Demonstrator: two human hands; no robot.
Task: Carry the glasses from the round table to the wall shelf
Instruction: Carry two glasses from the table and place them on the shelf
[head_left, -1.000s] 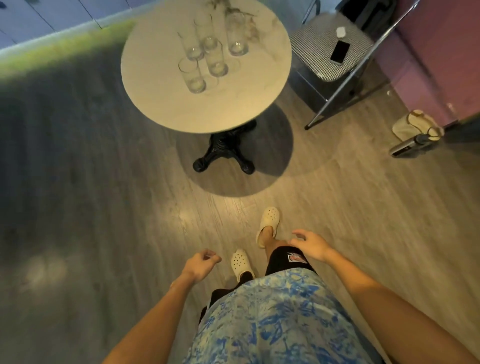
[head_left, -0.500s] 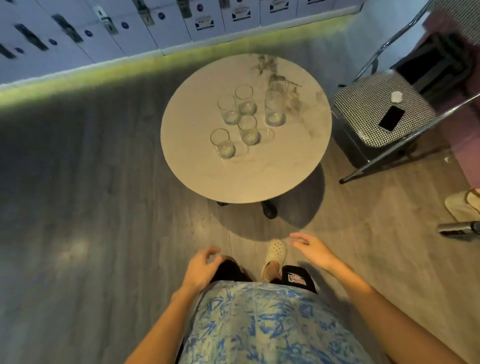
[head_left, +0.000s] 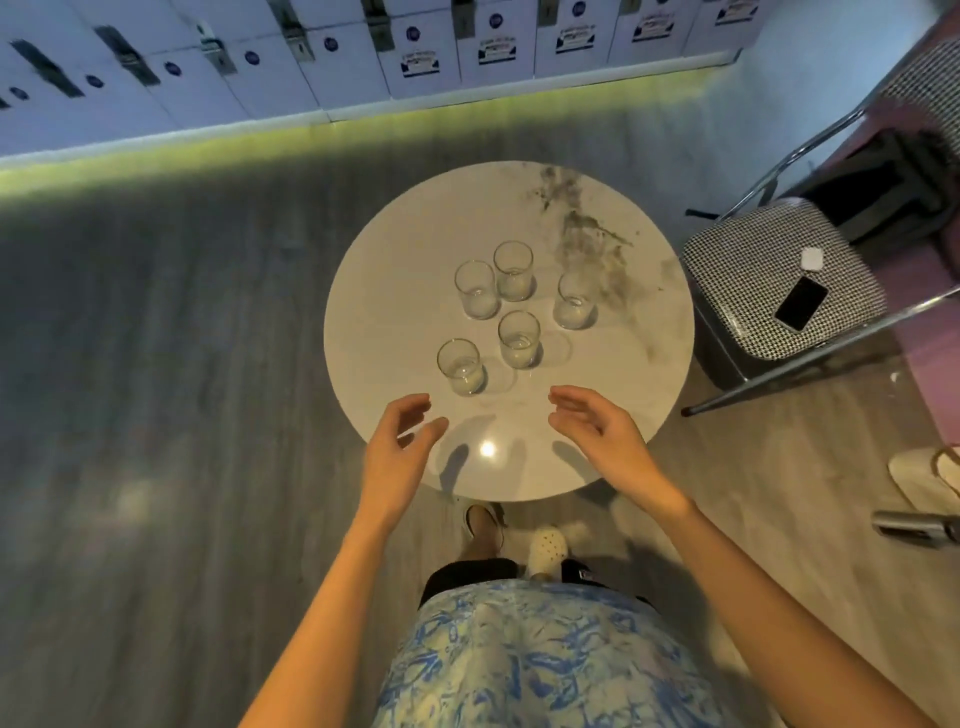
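Observation:
Several clear empty glasses stand upright in a cluster on the round pale marble table (head_left: 395, 291). The nearest glass (head_left: 461, 366) is front left, with another glass (head_left: 518, 339) just right of it. My left hand (head_left: 397, 454) hovers over the table's near edge, fingers curled apart, holding nothing, a short way below the nearest glass. My right hand (head_left: 602, 439) is raised beside it, fingers spread, also holding nothing. No wall shelf is in view.
A checkered chair (head_left: 769, 280) with a metal frame stands right of the table, carrying a black phone (head_left: 800, 310) and a small white object (head_left: 811, 258). White lockers (head_left: 415, 52) line the far wall. A bag (head_left: 930, 478) lies on the wood floor at right.
I have walked up to the table, which now sits close below me. Both hands rose from beside my hips to above the table's near edge.

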